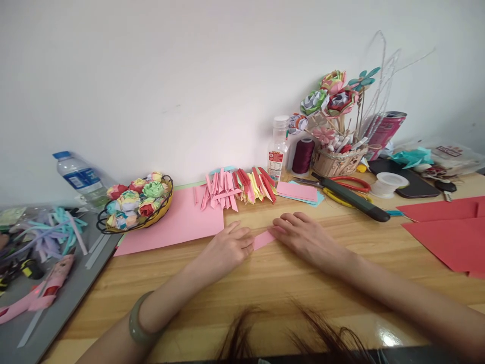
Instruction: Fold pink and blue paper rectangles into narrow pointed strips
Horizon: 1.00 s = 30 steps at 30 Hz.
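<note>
A small pink paper strip (264, 239) lies on the wooden table between my hands. My left hand (232, 246) has its fingers closed together at the strip's left end. At the right end, the bent fingers of my right hand (299, 232) hold the paper, with the fingertips over it. Just beyond my hands is a pile of folded pink paper pieces (220, 189), beside folded red and yellow pieces (255, 185). A stack of flat pink paper slips (297, 192) sits behind my right hand, with blue slips under it.
Left: a basket of paper flowers (168, 202) on a pink sheet (182, 222), a water bottle (81, 177) and a pink glue gun (49, 290). Right: a utility knife (352, 199), red-handled scissors (352, 183), a flower basket (337, 163) and red paper (450, 240).
</note>
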Available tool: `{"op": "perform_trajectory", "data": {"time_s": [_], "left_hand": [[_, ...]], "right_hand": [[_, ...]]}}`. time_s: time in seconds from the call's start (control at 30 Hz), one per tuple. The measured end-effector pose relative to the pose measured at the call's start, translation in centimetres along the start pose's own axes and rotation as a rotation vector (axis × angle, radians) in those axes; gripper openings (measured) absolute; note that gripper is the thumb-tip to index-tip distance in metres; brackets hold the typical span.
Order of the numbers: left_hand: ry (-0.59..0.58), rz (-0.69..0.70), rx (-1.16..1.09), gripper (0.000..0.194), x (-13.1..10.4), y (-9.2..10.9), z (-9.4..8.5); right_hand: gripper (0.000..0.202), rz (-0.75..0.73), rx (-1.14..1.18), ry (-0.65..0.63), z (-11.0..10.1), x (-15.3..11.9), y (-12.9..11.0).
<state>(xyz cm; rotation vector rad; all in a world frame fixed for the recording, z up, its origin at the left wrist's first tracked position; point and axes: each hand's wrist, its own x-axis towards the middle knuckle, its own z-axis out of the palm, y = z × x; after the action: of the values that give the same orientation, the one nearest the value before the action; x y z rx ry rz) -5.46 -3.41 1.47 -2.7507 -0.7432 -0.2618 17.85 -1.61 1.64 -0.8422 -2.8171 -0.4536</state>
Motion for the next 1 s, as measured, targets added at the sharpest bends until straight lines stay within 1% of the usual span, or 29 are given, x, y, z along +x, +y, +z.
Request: {"op": "perform_trajectory", "data": {"time_s": [0.13,0.23,0.47,0.63,0.77,0.9,1.0], "left_hand": [[0.050,-0.006,-0.087,0.024,-0.1,-0.6,-0.1],[0.050,-0.013,-0.129,0.029,-0.1,-0.8,-0.4],[0.084,0.005,-0.111,0.032,-0.1,-0.8,-0.6],[0.092,0.019,-0.068,0.025,-0.5,-0.8,-0.2],[0.074,0.034,-0.042,0.022,-0.6,-0.8,0.0],[0.077,0.041,-0.041,0.022,-0.7,-0.8,0.2],[0.114,0.046,-0.042,0.022,-0.7,-0.8,0.2]], "right_hand": [[0.020,0.045,-0.012,0.010,0.4,-1.5,1.9],[0.022,0.072,0.001,0.007,0.7,-2.1,2.6],[0.022,0.079,0.039,0.025,1.0,-2.0,2.7],[0.022,0.063,0.029,0.053,1.0,-2.0,2.7],[0.022,0.045,0.000,0.055,1.0,-1.9,2.7],[0.022,0.085,0.026,0.061,1.2,-2.0,2.7],[0.023,0.122,0.059,0.087,1.3,-2.2,2.7]]}}
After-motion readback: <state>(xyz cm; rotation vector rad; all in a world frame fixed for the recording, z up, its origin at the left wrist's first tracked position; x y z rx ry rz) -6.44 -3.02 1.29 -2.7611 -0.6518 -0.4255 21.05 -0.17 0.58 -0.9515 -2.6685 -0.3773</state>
